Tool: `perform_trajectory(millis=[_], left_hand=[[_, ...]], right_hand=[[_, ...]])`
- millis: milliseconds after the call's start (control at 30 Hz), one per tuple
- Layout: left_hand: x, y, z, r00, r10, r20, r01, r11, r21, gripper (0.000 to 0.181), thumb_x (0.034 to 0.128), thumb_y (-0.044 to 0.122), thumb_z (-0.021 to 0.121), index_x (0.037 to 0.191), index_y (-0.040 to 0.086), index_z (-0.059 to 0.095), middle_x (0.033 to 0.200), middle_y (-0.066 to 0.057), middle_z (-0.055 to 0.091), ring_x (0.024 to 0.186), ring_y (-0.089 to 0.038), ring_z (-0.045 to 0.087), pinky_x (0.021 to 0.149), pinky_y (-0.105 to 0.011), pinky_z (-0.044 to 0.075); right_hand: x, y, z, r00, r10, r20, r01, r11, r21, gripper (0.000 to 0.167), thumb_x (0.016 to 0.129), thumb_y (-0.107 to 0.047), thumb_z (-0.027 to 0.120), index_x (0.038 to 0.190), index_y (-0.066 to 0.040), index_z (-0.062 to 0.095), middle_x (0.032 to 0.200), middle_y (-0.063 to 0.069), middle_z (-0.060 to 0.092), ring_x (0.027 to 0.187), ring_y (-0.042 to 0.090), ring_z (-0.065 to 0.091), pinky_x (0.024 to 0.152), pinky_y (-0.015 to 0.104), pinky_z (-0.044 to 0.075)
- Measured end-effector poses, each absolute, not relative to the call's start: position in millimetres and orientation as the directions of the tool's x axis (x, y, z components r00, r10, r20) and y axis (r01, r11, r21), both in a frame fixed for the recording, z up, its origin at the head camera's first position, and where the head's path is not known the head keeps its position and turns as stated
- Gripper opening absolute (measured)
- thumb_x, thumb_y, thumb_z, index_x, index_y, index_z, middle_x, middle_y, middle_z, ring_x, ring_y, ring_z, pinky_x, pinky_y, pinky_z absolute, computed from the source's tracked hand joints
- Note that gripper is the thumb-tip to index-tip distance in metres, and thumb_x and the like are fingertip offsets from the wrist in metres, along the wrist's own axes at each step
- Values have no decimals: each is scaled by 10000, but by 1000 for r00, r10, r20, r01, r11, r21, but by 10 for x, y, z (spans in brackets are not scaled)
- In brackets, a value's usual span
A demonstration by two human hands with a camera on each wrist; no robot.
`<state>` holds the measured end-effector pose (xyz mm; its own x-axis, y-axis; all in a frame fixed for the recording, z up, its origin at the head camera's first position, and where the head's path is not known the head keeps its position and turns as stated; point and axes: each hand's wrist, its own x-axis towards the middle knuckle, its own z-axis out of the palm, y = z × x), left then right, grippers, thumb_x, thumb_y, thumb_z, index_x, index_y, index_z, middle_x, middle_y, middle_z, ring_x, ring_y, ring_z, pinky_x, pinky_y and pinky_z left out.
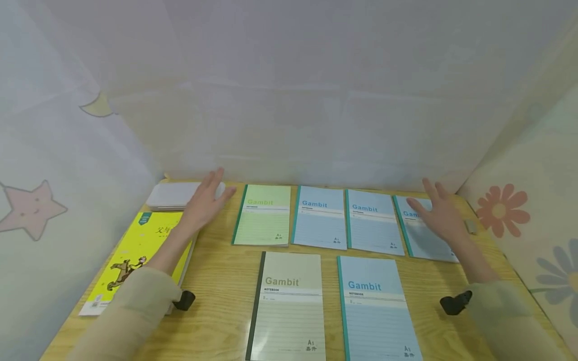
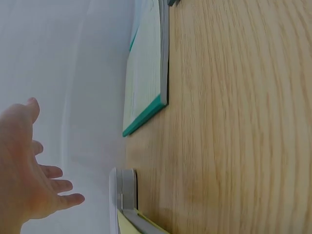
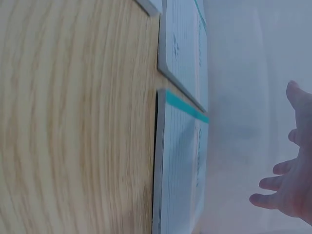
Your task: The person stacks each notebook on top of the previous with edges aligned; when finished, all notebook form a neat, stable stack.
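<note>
The right hand, spread and empty, hovers over the rightmost blue Gambit notebook, flat in the back row; the left hand, also spread and empty, is near the yellow book. The notebook looks light, bendable, probably slick; its teal spine seems the firmest hold. Wood-grain table, pale sheeting behind.

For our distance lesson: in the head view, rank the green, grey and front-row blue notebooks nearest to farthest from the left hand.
1. Green notebook: back row, right of the left hand.
2. Grey notebook: front row, left side.
3. Front-row blue notebook: right of the grey one.
</note>
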<state>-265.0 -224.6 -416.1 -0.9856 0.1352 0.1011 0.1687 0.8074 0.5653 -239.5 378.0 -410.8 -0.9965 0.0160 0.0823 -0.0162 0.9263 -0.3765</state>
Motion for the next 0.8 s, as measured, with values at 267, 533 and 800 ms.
perform_trajectory(millis=[267,533,800], left_hand=[[-2667,-2074,-4166,-979,174,110,204,751,629,840,1034,689,329,1672,223,43,1749,-122,87,1602,-431,102,1261,-689,132],[-2684,-1989,-4150,-980,194,55,178,706,686,825,1057,659,274,1669,152,54,1748,-107,82,1607,-419,79,1295,-632,87],[-2671,-1934,-4144,-978,192,-81,67,659,749,852,1030,720,219,1668,200,0,1738,-162,82,1594,-467,46,1256,-713,66]], right_hand=[[-2455,3481,-4095,-997,-35,76,-67,876,-478,887,1029,-641,441,1671,-177,42,1701,307,53,1527,587,126,1102,837,203],[-2568,3052,-4149,-987,-119,106,-158,808,-568,827,1036,-601,469,1670,-197,125,1724,201,154,1581,478,121,1212,751,158],[-2606,2443,-4113,-974,-212,79,-212,736,-643,786,1044,-599,452,1668,-235,145,1729,121,202,1519,461,322,1193,692,313]])
